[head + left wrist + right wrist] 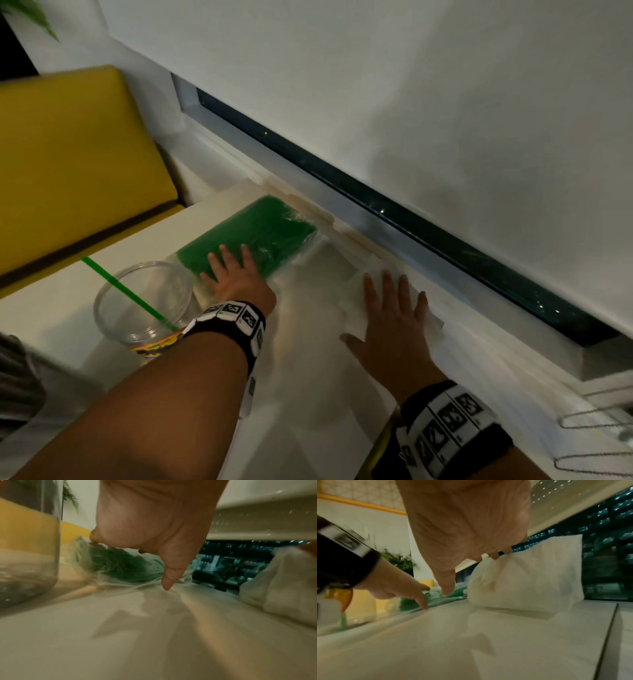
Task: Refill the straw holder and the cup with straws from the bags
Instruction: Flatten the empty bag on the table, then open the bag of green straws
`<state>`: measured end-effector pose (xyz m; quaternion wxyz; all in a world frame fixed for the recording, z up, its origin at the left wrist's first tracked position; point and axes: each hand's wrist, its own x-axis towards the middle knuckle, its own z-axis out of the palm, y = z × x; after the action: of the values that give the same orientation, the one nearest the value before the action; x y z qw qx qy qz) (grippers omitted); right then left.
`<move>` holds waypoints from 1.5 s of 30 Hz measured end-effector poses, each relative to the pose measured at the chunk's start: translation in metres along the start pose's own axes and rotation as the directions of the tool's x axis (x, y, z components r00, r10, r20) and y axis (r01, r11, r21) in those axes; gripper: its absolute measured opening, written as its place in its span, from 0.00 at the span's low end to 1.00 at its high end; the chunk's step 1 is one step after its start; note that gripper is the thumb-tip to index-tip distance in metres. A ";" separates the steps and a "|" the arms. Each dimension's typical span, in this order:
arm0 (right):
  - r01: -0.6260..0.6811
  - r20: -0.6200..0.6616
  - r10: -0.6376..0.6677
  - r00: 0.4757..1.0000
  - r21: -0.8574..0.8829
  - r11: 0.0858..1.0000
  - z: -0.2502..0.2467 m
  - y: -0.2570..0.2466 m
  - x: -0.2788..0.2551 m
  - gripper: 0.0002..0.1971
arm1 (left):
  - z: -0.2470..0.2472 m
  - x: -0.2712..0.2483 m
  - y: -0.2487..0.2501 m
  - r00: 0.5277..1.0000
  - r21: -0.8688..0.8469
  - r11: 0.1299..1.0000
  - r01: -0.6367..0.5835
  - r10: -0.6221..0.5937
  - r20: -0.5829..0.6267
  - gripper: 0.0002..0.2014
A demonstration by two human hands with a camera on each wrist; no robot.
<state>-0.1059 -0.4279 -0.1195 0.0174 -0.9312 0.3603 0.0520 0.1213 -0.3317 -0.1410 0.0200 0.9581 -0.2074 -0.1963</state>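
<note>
A clear bag of green straws (263, 229) lies flat on the white table (308, 377) near the window. My left hand (236, 274) rests on its near end with straight fingers; in the left wrist view the thumb (167, 580) touches the table beside the bag (120, 565). A white bag of wrapped straws (354, 294) lies to the right, under my right hand (394, 315), whose fingers lie spread flat on it. The right wrist view shows this white bag (530, 577) bulging below the fingers. A clear plastic cup (113, 318) stands left of my left wrist with one green straw (120, 287) in it.
A wire holder (596, 421) pokes in at the table's right edge. A yellow padded seat (68, 154) stands behind the table at the left. A white sill and a dark window strip (411, 219) run along the far side.
</note>
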 end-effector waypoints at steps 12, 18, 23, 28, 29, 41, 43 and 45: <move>0.004 -0.302 0.069 0.951 0.233 0.972 0.001 0.007 -0.037 0.54 | 0.016 -0.048 0.020 0.966 0.219 0.941 -0.259 0.254 0.050 0.35; 0.046 0.248 -0.061 0.967 0.069 0.997 0.026 0.014 -0.041 0.40 | 0.018 -0.070 0.015 0.952 0.115 0.945 -0.305 0.299 0.066 0.37; -0.001 0.077 0.008 0.997 -0.090 0.996 0.016 0.015 -0.041 0.38 | 0.019 -0.095 0.012 0.923 0.000 0.928 -0.373 0.372 0.101 0.41; -0.012 -0.070 0.008 0.998 -0.066 0.998 0.007 0.011 -0.052 0.32 | 0.019 -0.126 0.012 0.900 -0.108 0.946 -0.305 0.323 0.293 0.33; -0.024 -0.080 0.021 0.997 -0.044 0.999 0.007 0.010 -0.054 0.31 | 0.021 -0.131 0.009 0.893 -0.106 0.955 -0.276 0.296 0.338 0.31; 0.137 -0.224 -0.057 0.973 0.359 0.923 0.035 -0.053 -0.095 0.17 | -0.009 -0.170 -0.042 0.788 0.043 0.880 -0.474 0.402 0.466 0.29; 0.011 -0.053 0.021 0.998 0.553 0.833 0.041 -0.076 -0.099 0.17 | -0.009 -0.178 -0.055 0.784 0.036 0.881 -0.472 0.401 0.475 0.27; -0.256 0.207 0.153 0.966 0.702 0.664 0.044 -0.096 -0.101 0.20 | -0.004 -0.184 -0.068 0.787 0.006 0.897 -0.443 0.386 0.482 0.25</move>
<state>-0.1187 -0.2862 -0.1532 0.4003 -0.7965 0.4520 -0.0319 -0.0045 -0.1951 -0.0778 -0.0449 0.8119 -0.4226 -0.4002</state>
